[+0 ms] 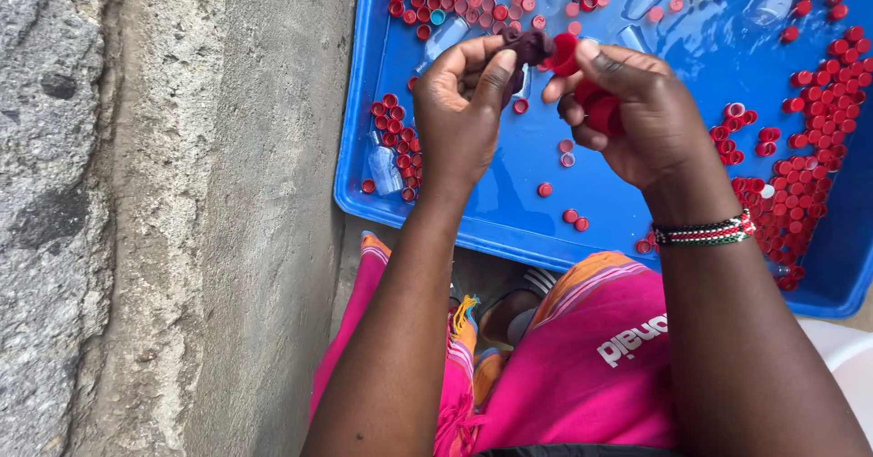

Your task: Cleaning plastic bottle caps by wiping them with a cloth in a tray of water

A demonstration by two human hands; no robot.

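Left grip (464, 93) clamps one dark lump (526, 48); right grip (627, 102) clamps several red caps (596, 107) above one blue tray (509, 211).

1. Both forearms extended forward, converging, bare to the elbow.
2. Left hand (459, 102): fingers curled, thumb pressed forward, pinching grip closed.
3. Right hand (637, 116): fingers curled inward, thumb and forefinger pinched, meeting the left hand's fingertips.

**No packages, signs or screens in view**

Nothing here is a package, a sign or a screen. The one printed mark is white lettering on the pink garment (582, 366), at about five o'clock in the frame, running upside down across the cloth over the lap.
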